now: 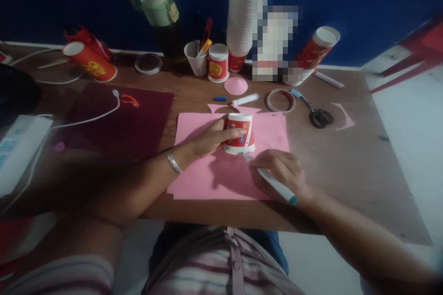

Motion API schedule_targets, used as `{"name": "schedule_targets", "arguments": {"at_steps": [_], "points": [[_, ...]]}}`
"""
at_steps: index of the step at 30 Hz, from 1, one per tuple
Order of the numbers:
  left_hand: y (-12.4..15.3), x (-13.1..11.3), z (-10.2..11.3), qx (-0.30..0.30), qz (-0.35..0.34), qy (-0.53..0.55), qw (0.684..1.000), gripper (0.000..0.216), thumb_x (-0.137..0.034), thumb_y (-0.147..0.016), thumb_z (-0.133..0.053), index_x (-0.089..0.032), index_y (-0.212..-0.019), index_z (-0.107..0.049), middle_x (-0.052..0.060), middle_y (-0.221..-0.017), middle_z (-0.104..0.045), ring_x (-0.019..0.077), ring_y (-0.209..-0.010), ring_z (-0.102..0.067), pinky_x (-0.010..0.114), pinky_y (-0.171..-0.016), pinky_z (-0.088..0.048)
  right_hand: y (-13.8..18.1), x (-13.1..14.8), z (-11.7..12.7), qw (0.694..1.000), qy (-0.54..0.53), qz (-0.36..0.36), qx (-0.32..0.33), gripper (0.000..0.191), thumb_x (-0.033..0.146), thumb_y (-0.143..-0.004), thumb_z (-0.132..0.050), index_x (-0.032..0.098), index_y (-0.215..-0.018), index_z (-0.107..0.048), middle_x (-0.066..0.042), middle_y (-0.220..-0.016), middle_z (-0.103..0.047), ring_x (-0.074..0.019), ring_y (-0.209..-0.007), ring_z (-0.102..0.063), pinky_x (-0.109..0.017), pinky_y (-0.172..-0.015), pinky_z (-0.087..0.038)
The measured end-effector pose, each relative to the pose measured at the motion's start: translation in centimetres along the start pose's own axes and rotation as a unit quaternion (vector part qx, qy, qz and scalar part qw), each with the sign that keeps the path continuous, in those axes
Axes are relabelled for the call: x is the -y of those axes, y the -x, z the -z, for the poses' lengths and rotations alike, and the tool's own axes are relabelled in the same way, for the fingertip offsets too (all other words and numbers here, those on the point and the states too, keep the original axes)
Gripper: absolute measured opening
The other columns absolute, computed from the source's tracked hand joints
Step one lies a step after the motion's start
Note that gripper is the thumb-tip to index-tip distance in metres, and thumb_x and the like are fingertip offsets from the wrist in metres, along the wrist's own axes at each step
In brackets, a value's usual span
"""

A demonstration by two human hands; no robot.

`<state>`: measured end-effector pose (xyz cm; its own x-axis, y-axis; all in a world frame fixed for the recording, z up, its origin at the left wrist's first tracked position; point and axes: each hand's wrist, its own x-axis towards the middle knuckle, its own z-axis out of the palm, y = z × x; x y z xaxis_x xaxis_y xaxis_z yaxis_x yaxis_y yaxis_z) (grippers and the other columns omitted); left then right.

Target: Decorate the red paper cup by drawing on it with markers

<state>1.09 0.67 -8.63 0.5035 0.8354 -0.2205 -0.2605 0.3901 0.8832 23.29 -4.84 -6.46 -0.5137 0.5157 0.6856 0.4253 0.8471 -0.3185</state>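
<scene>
Striped shirt is seen below; a pen is gripped by the right hand, its tip just beside a paper cup clasped by the left hand on pink paper.

I see the widest open stretch on the right of the counter, bare from the pink sheet out to the edge. Behind the sheet the way narrows. A white marker, a tape ring and scissors lie just past it, and a stack of cups stands against the wall. On the left, a white cable crosses the maroon sheet. The left hand on the cup and the right hand with its pen fill the pink sheet's middle.
</scene>
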Motion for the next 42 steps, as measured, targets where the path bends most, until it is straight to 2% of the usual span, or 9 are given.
{"name": "schedule_targets", "arguments": {"at_steps": [6,15,30,42], "points": [[-0.10,0.08,-0.01,0.013,-0.005,0.000,1.000,0.042,-0.044,-0.088,-0.088,-0.016,-0.114,-0.069,0.008,-0.104,-0.078,0.0179,-0.089,-0.072,0.030,-0.079,-0.056,-0.29,-0.02,0.16,0.999,-0.015,0.020,-0.039,0.023,0.004,-0.095,-0.069,0.023,-0.105,-0.063,0.004,-0.074,-0.069,-0.0132,-0.061,-0.068,-0.026,-0.055,-0.059],[-0.15,0.19,0.13,0.019,-0.007,-0.021,1.000,0.038,-0.045,-0.091,-0.086,-0.016,-0.111,-0.071,0.008,-0.104,-0.078,0.0177,-0.090,-0.072,0.031,-0.082,-0.057,-0.36,-0.24,0.26,0.999,0.005,0.026,-0.035,0.021,0.004,-0.096,-0.070,0.022,-0.105,-0.064,0.002,-0.076,-0.071,-0.0137,-0.062,-0.069,-0.027,-0.057,-0.061],[-0.17,0.51,0.38,0.000,0.010,-0.016,1.000,0.055,-0.047,-0.088,-0.090,-0.017,-0.128,-0.067,0.010,-0.119,-0.080,0.0205,-0.101,-0.076,0.032,-0.085,-0.058,-0.62,-0.26,0.36,1.000,0.000,0.022,-0.020,0.022,0.003,-0.096,-0.070,0.022,-0.104,-0.063,0.003,-0.075,-0.071,-0.0130,-0.061,-0.069,-0.025,-0.057,-0.060],[-0.11,0.36,0.29,0.006,0.004,-0.014,1.000,0.049,-0.047,-0.089,-0.089,-0.017,-0.122,-0.069,0.010,-0.113,-0.079,0.0214,-0.099,-0.075,0.035,-0.087,-0.058,-0.34,-0.15,0.33,0.999,-0.002,0.027,-0.031,0.023,0.002,-0.094,-0.070,0.021,-0.104,-0.064,0.002,-0.076,-0.070,-0.0140,-0.062,-0.068,-0.026,-0.058,-0.059]]}}
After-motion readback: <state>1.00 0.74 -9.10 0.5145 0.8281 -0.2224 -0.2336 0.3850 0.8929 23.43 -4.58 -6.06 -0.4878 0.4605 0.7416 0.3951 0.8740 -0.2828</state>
